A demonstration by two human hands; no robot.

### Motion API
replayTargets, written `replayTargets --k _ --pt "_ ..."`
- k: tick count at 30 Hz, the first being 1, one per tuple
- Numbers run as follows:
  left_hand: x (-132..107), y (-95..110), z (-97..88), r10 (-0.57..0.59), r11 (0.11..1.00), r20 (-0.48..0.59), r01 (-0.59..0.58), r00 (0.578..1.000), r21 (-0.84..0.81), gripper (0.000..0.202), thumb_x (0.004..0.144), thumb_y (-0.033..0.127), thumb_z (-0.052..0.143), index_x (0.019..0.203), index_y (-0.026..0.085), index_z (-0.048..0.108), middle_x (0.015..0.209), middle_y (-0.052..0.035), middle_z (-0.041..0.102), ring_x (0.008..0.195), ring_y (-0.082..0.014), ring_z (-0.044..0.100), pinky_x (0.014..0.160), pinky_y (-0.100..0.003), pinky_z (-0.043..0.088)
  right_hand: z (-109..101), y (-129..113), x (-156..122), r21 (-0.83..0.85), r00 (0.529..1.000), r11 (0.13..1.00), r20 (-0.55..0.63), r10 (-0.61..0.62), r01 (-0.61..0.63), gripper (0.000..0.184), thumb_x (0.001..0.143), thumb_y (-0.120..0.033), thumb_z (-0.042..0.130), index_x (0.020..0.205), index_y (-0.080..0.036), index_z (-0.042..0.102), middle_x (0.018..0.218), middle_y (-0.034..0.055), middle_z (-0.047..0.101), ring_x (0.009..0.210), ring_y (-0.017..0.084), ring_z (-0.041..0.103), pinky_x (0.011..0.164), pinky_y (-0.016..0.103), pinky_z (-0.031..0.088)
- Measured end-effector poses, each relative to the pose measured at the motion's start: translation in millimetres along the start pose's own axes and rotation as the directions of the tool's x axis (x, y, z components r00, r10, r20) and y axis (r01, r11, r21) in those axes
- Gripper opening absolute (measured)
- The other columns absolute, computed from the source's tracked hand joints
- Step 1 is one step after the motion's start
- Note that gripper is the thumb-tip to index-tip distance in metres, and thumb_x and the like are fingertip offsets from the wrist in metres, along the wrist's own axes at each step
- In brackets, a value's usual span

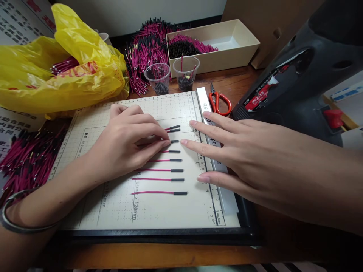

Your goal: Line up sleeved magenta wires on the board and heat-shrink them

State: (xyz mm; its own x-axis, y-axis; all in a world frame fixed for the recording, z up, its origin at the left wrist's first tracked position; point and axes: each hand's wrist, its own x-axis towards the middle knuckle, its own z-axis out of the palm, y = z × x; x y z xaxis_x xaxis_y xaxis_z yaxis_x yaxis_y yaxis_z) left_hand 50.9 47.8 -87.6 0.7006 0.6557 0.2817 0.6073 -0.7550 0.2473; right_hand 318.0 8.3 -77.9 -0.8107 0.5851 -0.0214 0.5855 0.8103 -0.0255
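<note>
Several short magenta wires (160, 192) with black sleeves at their right ends lie in a column of rows on a cream paper-cutter board (159, 215). My left hand (130, 136) pinches one wire (175, 141) near its black sleeve between thumb and forefinger. Two more wires (174, 128) lie close together just beyond its fingertips. My right hand (227, 147) has its fingers spread flat over the board's ruler edge and holds nothing. Its middle fingertips are a little to the right of the pinched wire. My left palm hides the left ends of some wires.
Two clear plastic cups (185, 71) of small black pieces stand behind the board, before a heap of wires (150, 49) and a cardboard tray (218, 64). Red-handled snips (219, 104) lie by a black heat gun-like tool (286, 71). At left are a yellow bag (65, 87) and more wires (28, 158).
</note>
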Motion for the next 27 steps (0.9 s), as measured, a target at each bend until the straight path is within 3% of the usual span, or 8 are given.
replayTargets --k 3,15,27 --pt "-1.1 -0.1 0.6 0.022 1.000 -0.007 -0.022 1.000 0.003 0.019 0.100 0.033 0.060 0.088 0.028 0.074 0.086 0.0025 0.078 0.078 -0.0194 0.058 0.074 -0.042 0.030 2.5 -1.4 -0.1 -0.029 0.999 1.000 -0.036 0.006 -0.008 0.063 0.109 -0.045 0.020 0.158 -0.015 0.045 0.160 0.0225 0.044 0.148 0.041 0.046 0.107 0.060 0.052" --pt "2.9 3.7 -5.2 0.034 0.999 0.044 -0.036 0.998 0.023 0.020 0.102 0.030 0.058 0.088 0.027 0.073 0.087 0.0022 0.078 0.078 -0.0192 0.058 0.073 -0.044 0.029 8.5 -0.3 -2.9 -0.043 0.997 0.999 -0.079 -0.018 0.015 0.059 0.107 -0.045 0.038 0.157 -0.016 0.047 0.157 0.0215 0.049 0.148 0.043 0.044 0.107 0.058 0.050" --pt "1.8 3.2 -4.9 0.038 0.999 0.028 -0.038 0.999 0.006 0.016 0.100 0.029 0.061 0.089 0.027 0.073 0.086 0.0032 0.078 0.078 -0.0202 0.060 0.073 -0.043 0.030 7.3 -2.2 -2.3 -0.068 0.995 0.998 -0.094 0.011 -0.018 0.059 0.107 -0.047 0.034 0.156 -0.018 0.049 0.157 0.0216 0.049 0.146 0.043 0.047 0.104 0.057 0.053"
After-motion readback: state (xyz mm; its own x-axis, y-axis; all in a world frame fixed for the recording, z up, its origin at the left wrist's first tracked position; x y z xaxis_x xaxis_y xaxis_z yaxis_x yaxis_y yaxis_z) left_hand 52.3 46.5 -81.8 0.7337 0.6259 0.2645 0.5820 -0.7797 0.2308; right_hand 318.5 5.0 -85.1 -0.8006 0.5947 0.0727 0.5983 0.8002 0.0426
